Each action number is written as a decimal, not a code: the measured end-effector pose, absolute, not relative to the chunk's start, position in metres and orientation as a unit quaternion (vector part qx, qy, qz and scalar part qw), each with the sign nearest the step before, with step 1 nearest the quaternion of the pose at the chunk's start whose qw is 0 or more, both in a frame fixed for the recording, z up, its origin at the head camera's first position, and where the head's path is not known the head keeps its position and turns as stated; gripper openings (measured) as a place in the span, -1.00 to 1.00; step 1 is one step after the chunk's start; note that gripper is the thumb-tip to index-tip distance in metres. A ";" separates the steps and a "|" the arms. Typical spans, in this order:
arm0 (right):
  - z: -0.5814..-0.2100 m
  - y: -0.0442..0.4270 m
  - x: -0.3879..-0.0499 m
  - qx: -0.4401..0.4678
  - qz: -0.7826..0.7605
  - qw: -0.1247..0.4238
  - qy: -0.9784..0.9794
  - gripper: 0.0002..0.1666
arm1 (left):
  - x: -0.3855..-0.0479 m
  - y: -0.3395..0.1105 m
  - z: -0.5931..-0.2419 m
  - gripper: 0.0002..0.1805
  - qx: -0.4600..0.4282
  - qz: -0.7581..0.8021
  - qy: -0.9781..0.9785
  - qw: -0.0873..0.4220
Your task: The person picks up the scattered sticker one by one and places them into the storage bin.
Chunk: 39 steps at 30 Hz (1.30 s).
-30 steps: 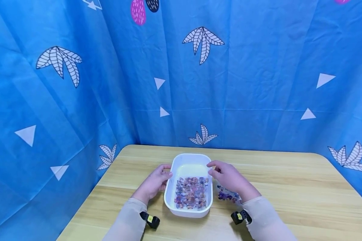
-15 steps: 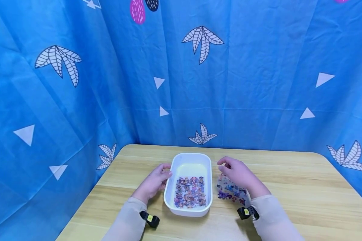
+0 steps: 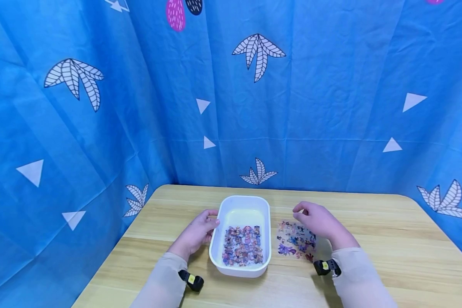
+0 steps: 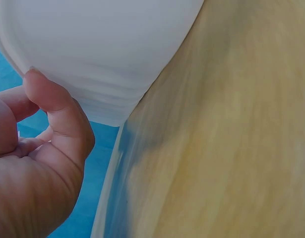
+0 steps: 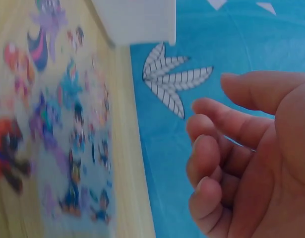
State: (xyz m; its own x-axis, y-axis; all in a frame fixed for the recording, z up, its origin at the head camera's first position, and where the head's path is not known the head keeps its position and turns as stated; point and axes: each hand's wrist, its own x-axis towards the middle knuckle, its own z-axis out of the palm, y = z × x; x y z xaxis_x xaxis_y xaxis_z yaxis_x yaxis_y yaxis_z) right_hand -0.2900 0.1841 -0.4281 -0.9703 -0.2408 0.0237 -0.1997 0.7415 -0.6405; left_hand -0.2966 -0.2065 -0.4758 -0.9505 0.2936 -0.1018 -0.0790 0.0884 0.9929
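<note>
A white plastic box with rounded corners sits on the table, and a sheet of small cartoon stickers lies in its near part. My left hand holds the box by its left side, thumb at the rim; in the left wrist view the box wall fills the top. To the right of the box lies a clear sticker sheet with colourful cartoon figures. My right hand hovers over that sheet's far right corner, fingers loosely bent and holding nothing. It hides part of the sheet.
The light wooden table extends to both sides. Behind it and at the left hangs a blue curtain with white leaf and triangle prints. A black wrist camera is strapped to the left sleeve, another black wrist camera to the right.
My right hand has moved away from the box's right rim, rightward over the clear sticker sheet, uncovering more of it. The left hand and the box have stayed in place.
</note>
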 end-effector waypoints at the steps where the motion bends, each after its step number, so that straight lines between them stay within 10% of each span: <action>1: -0.429 0.188 -0.290 -0.115 -0.339 0.035 0.933 -0.68 | -0.297 -0.206 -0.476 -0.47 0.073 0.671 0.725 0.139; 27: -0.463 0.213 -0.290 -0.058 -0.299 0.084 0.949 -0.34 | -0.294 -0.207 -0.476 -0.45 0.074 0.669 0.726 0.140; 39: -0.463 0.213 -0.287 -0.057 -0.291 0.081 0.951 -0.57 | -0.294 -0.205 -0.474 -0.47 0.071 0.670 0.726 0.136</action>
State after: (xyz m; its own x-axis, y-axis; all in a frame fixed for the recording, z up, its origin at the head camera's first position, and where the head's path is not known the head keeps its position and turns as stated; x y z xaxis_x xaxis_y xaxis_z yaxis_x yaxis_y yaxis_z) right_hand -0.2871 0.2130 -0.4627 -0.9803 -0.1557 -0.1214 -0.0611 0.8238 -0.5636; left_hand -0.2936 -0.2053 -0.4740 -0.9527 0.2859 -0.1031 -0.0799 0.0919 0.9926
